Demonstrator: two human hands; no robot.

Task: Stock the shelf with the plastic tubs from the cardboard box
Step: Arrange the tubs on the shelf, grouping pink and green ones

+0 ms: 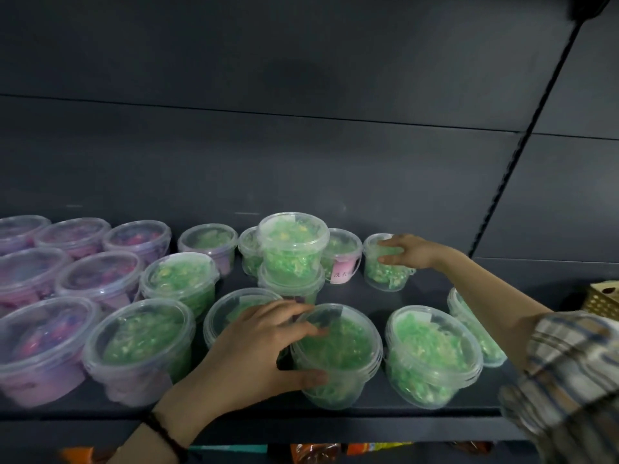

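While we steady two tubs at once: both our hands are on the shelf [234,408], and neither is free.
Left hand [264,346]: curled on the front tub [338,353], with fingers over its lid rim and thumb pressed to the near wall.
Front tub: upright with its lid on, just right of our left palm at the shelf's front edge. It sits close between a green tub [227,309] behind-left and its neighbour [432,356] to the right.
Right hand [407,252]: stretched to the back row, with fingers over the lid of the back tub [385,267] and thumb on its side. We judge it a light clasp.
Back tub: upright, standing apart from the labelled tub [341,259] to its left.
Relation that matters: bare shelf lies beyond the front tub, between it and the back tub, right of the stack [291,249]. We judge that a push straight away from us would fill it, and the left hand is nearer.
Risk: we judge the stack could topple if nudged.
Elsewhere: pink tubs [43,346] at left and a basket [603,303] at right. The box is not in view.
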